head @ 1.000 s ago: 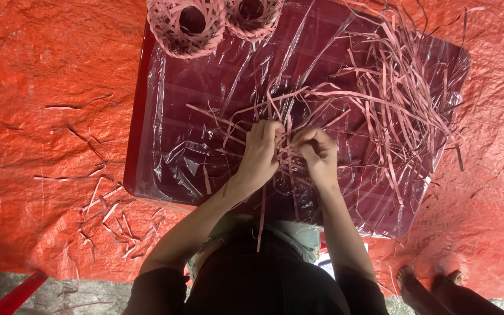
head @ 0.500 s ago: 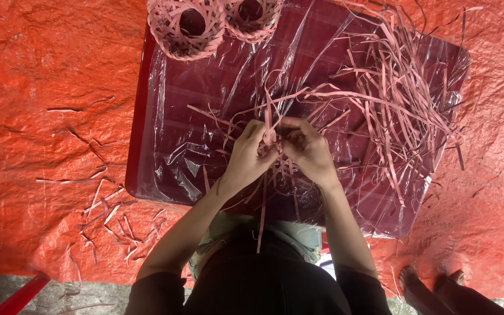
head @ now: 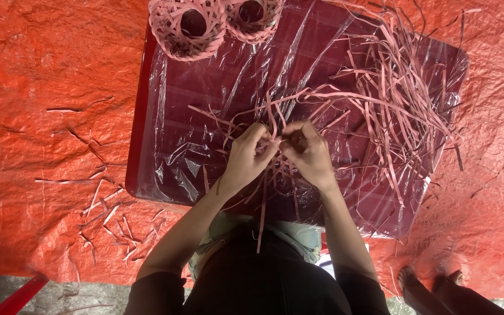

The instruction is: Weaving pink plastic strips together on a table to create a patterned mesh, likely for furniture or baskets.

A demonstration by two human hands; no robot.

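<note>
**Both hands pinching pink strips at the table's middle**

From the head camera, your left hand point(head: 246, 156) and right hand point(head: 307, 153) meet over the middle of the table point(head: 147, 111), fingertips almost touching. The fingers of both are curled in tight, each pinching thin pink strips point(head: 272, 125) where several cross between your thumbs. You cannot tell how many strips each hand holds. The strips fan out from that spot, most of them sprawling in a loose tangle toward the table's right side; one hangs down off the near edge toward your lap.

A clear plastic sheet point(head: 234, 76) lies crinkled over the dark red tabletop, under the strips.

Two woven pink baskets point(head: 186, 29) stand side by side at the far edge, the left one fully in view, the right one cut off by the frame. Each shows a dark hollow; you cannot tell whether anything lies inside.

Cut scraps point(head: 103, 213) lie scattered on the orange tarp point(head: 42, 87) to the left. Someone's feet point(head: 427, 280) show at lower right.
</note>
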